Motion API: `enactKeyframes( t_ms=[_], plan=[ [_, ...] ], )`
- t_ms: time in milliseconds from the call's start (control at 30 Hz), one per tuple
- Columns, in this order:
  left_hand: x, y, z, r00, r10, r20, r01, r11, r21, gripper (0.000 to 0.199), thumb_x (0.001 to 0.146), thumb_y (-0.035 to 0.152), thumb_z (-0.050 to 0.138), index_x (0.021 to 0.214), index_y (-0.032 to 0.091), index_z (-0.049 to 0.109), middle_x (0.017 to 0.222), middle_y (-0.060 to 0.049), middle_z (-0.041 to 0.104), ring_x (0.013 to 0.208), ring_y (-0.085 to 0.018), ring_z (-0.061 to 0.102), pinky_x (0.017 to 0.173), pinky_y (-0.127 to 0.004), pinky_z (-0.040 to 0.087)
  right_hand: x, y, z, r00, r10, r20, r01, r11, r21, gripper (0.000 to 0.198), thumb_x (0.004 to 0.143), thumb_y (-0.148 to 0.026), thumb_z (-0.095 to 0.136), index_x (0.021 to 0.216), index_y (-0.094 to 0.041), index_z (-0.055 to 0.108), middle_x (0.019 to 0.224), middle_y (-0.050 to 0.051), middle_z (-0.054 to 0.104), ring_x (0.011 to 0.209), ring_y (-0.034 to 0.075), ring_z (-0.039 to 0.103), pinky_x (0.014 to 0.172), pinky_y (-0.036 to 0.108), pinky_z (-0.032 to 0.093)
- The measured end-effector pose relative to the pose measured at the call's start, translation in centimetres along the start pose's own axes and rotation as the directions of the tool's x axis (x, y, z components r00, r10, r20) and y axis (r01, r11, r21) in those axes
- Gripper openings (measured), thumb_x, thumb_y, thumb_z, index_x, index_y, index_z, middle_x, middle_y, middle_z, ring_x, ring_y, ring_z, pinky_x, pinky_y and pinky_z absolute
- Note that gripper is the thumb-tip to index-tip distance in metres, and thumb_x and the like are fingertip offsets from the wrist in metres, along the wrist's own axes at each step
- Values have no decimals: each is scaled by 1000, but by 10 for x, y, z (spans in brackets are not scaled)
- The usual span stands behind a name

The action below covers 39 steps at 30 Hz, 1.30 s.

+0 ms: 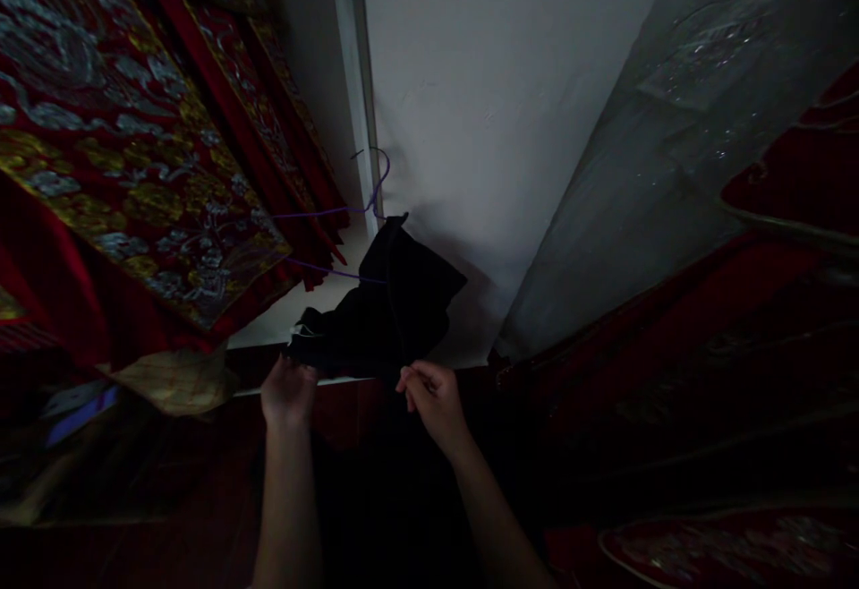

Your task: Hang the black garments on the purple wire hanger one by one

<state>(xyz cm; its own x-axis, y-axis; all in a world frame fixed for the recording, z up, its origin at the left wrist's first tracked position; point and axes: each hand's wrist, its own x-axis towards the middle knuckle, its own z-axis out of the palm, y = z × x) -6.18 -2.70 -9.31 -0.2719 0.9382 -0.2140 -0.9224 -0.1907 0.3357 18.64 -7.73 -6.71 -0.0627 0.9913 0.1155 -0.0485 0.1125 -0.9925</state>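
A black garment (403,303) hangs partly on a purple wire hanger (328,211), whose hook curves near a pale vertical strip on the wall. The hanger's left side sticks out bare. With its fingers curled at the garment's lower left edge, my left hand (290,390) grips the black cloth near a small white string (305,331). My right hand (433,399) pinches the lower right edge of the same garment. The cloth sags and folds between hanger and hands. Darkness hides its exact kind.
Red garments embroidered in gold and silver (154,150) hang at the left. Clear plastic sheeting (691,115) covers the right side, with more red cloth (805,168) there. A pale wall (497,79) stands ahead. A checked cloth (178,379) sits lower left.
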Motion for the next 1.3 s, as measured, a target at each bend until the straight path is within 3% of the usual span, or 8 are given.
enactKeyframes(
  t_ms=[167,433,733,833,933,1067,1200,1300],
  plan=[
    [-25,-21,26,997,-16,-76,22,997,74,37,102,15,37,91,14,72,81,-6,77,76,-17,76,73,-26,60,5,17,-12,997,77,-22,-77,997,-10,36,83,-45,57,59,-19,60,45,-3,46,42,10,43,47,24,31],
    [-80,-52,62,972,-115,204,46,949,313,10,85,16,73,95,18,76,92,-2,75,75,-11,70,58,-14,56,19,34,-39,974,-52,-221,53,999,0,45,91,-50,48,60,-20,60,55,0,51,55,14,49,58,28,39],
    [-108,-74,87,923,-121,366,-212,634,744,26,81,38,81,94,17,72,90,-2,66,77,-12,62,71,-21,54,-8,15,-6,944,-278,175,269,960,76,56,92,-57,59,136,-23,58,130,9,66,125,27,59,107,38,44],
    [-96,-72,81,930,61,362,-334,551,765,29,81,42,79,95,18,70,91,-2,65,78,-13,61,72,-22,51,-4,8,6,955,-203,217,197,979,49,55,83,-38,72,134,-23,58,129,7,66,119,25,61,104,37,46],
    [-80,-64,69,861,197,468,-507,396,766,30,83,46,76,94,19,68,97,-3,64,93,-17,62,84,-25,51,11,-5,3,927,-105,359,150,984,-99,24,80,-22,61,103,-19,67,92,2,70,82,19,63,78,30,50],
    [-68,-50,42,836,-147,529,-462,333,822,48,98,61,48,123,22,62,120,-9,67,112,-22,62,103,-35,47,34,-32,-15,867,-122,482,245,949,-200,14,78,-17,47,73,-18,61,67,-2,58,65,14,52,65,25,42],
    [-65,-35,13,693,-633,346,-382,84,920,49,95,58,56,127,22,67,121,-10,71,119,-28,63,107,-40,46,55,-64,-33,889,-314,332,348,936,-47,27,76,-20,42,82,-20,69,81,2,68,81,18,62,79,30,47],
    [-60,-20,3,656,-715,240,-415,-77,907,38,91,49,66,115,22,74,108,-7,76,104,-30,69,97,-39,52,78,-75,-46,902,-389,187,406,912,-63,35,77,-21,44,94,-23,74,98,4,73,95,22,64,89,34,48]
  ],
)
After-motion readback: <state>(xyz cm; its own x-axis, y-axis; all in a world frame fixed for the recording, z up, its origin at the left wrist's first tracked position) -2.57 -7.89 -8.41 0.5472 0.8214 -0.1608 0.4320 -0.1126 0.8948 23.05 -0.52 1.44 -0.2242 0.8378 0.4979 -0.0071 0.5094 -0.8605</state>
